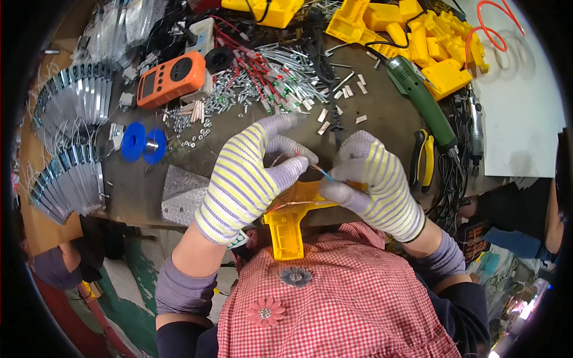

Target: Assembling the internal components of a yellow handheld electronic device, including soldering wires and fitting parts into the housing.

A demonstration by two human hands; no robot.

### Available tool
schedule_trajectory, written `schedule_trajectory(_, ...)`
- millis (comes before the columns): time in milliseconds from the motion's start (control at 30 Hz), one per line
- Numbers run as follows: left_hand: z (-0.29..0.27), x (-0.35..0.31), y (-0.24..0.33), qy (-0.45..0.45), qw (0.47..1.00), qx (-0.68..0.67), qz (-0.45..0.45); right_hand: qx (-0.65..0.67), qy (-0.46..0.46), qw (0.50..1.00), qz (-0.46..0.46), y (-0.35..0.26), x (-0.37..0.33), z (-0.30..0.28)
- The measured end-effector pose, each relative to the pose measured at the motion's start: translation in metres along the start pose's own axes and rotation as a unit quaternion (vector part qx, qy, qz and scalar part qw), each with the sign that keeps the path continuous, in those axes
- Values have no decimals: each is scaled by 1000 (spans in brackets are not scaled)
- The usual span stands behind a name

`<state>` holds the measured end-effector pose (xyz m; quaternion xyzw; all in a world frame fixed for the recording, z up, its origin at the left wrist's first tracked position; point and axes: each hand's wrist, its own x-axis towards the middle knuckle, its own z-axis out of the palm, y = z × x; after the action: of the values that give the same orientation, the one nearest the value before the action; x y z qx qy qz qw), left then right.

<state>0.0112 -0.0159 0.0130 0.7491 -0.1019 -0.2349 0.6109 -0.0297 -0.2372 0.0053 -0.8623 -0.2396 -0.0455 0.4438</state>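
Both my hands wear striped knit gloves. My left hand [248, 173] pinches a thin wire between thumb and fingers, its upper fingers stretched past it. Facing it, my right hand [382, 188] has thumb and fingertips closed on the blue end of a thin wire [324, 173]. Below the hands, a yellow plastic housing half [285, 235] lies at the table's near edge against the checked apron. Thin copper-coloured wires [286, 204] run across it from beside my left wrist. My right thumb and fingers hide part of the housing.
An orange multimeter [173, 79], blue solder spool [143, 143] and piled screws [286, 71] lie beyond my left hand. A green electric screwdriver [421, 101], yellow-handled pliers [424, 160] and cables lie right. Yellow housings [418, 36] are heaped behind; fanned metal strips [71, 98] stand left.
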Motion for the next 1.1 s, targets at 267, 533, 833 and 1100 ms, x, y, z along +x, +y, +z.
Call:
schedule_trajectory(267,4,-1,1,-27,994,-98,-26,-59,57,996,22,0,3,19)
schedule_trajectory(533,6,-4,2,-14,998,-66,2,-72,45,996,32,1,2,20)
schedule_trajectory(833,4,-3,4,-33,998,22,55,-124,-33,960,-250,-1,44,-34)
schedule_trajectory(1100,2,-11,12,-28,990,106,92,-48,-157,982,-97,11,45,-32)
